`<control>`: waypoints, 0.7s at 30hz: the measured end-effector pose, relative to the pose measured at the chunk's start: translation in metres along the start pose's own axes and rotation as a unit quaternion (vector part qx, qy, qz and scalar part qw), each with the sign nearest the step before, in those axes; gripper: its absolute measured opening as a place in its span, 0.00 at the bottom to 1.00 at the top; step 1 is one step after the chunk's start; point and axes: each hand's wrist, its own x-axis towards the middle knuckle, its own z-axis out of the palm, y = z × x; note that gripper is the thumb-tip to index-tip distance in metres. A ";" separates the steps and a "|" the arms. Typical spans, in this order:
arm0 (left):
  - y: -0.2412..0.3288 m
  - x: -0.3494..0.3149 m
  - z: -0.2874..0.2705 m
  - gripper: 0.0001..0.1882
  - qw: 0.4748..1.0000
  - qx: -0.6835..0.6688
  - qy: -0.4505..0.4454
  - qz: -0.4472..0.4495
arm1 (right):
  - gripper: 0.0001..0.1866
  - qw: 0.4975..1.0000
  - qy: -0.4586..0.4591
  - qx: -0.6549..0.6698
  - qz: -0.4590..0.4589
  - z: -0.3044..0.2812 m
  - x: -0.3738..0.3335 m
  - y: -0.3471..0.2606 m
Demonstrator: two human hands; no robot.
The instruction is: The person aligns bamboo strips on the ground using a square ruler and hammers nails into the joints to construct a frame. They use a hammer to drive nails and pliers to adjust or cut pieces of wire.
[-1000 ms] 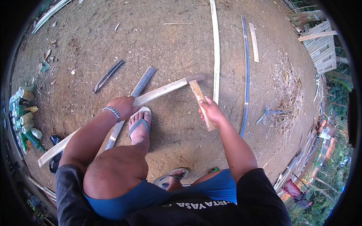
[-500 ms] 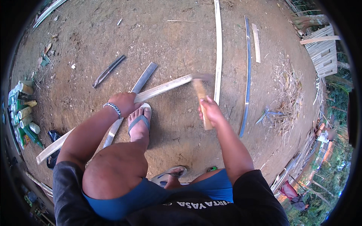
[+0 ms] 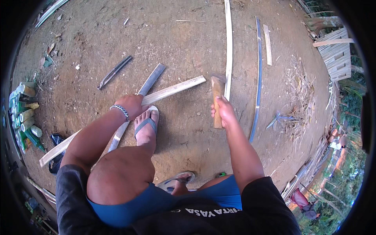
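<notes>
My left hand (image 3: pixel 130 105), with a chain bracelet at its wrist, is closed round a long pale bamboo strip (image 3: pixel 178 87). This strip slants up from the lower left and ends near the middle. It crosses over a darker grey strip (image 3: pixel 152 79) lying on the ground beside my sandalled foot (image 3: pixel 146 125). In my right hand (image 3: pixel 224 112) is a hammer (image 3: pixel 217 92), gripped by its wooden handle. The dark metal hammer head is up and a little to the right of the held strip's far end, apart from it.
Dark long-handled pincers (image 3: pixel 114 71) lie on the bare soil at the left. To the right lie a long pale strip (image 3: pixel 228 47), a dark strip (image 3: pixel 258 66) and a short strip (image 3: pixel 267 45). Several green bottles (image 3: pixel 27 117) are piled at the far left.
The hammer has moved right, away from the strip's end, and stands more upright. It was blurred at that end before. My left hand keeps its grip, with the strip almost unmoved.
</notes>
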 end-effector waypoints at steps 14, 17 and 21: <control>-0.031 0.027 -0.001 0.27 0.996 0.069 0.058 0.026 | 0.35 0.948 -0.088 -0.305 0.012 -0.018 0.011 -0.035; -0.035 0.029 -0.002 0.27 0.995 0.074 0.064 0.031 | 0.35 0.937 -0.087 -0.338 0.025 -0.019 0.010 -0.041; -0.035 0.032 -0.005 0.27 0.993 0.089 0.070 0.042 | 0.34 0.967 -0.045 -0.250 -0.008 -0.022 0.012 -0.042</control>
